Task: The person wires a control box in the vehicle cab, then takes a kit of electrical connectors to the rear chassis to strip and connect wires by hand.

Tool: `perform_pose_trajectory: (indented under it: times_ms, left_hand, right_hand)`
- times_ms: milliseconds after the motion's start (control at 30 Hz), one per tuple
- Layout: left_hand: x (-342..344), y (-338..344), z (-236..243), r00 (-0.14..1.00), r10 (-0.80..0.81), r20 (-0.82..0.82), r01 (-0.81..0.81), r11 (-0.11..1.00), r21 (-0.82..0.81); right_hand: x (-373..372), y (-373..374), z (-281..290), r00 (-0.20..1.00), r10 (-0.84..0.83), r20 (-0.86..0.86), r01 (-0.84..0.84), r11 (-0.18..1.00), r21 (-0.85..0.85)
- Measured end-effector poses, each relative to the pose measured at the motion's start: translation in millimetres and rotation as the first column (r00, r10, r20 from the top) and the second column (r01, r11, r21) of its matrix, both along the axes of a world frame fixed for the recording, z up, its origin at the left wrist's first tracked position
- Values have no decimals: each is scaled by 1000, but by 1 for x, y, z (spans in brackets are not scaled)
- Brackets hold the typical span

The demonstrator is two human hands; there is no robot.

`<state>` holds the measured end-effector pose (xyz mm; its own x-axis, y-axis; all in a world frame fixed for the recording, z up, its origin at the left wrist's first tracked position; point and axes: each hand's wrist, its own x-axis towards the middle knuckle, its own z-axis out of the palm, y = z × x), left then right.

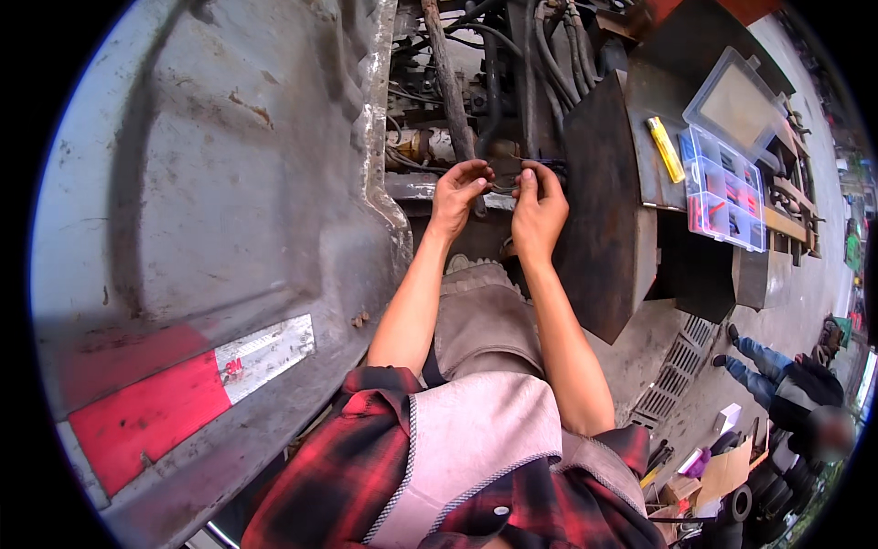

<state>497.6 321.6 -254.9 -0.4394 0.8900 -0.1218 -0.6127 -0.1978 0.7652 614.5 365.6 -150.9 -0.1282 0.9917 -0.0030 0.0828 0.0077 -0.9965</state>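
My left hand (460,194) and my right hand (537,209) are raised close together, a small gap apart, over an open bay of hoses (560,55) and rusty pipes (450,88). Both have thumb and forefinger pinched. A thin wire (514,157) shows at the tip of my right hand's pinch; what my left fingers grip is too small to make out. Below my wrists are my apron (480,421) and brown-clad legs.
A grey metal panel (201,165) fills the left. A dark steel box (599,238) at right bears a yellow tool (665,148) and an open compartment case (722,192). A person (777,375) in jeans stands beyond a floor grate (672,366), near tyres and cardboard.
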Motion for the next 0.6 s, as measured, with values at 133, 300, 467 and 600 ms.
perform_pose_trajectory:
  times_ms: [133, 300, 467, 600]
  left_hand:
    - [-2, 1, 6, 988, -18, -156, 4, 996, -90]
    - [-3, 2, 13, 962, -55, -268, 5, 983, -185]
    - [-2, 0, 15, 951, -49, -305, -8, 983, -183]
    - [-2, 1, 17, 952, -38, -304, -17, 984, -176]
  right_hand:
    - [-1, 9, 1, 998, 25, 57, -25, 1000, -2]
    - [-2, 22, -4, 993, 72, 90, -68, 997, -45]
    - [-6, 26, -10, 991, 105, 88, -101, 994, -48]
    - [-6, 30, -12, 988, 112, 106, -106, 992, -68]
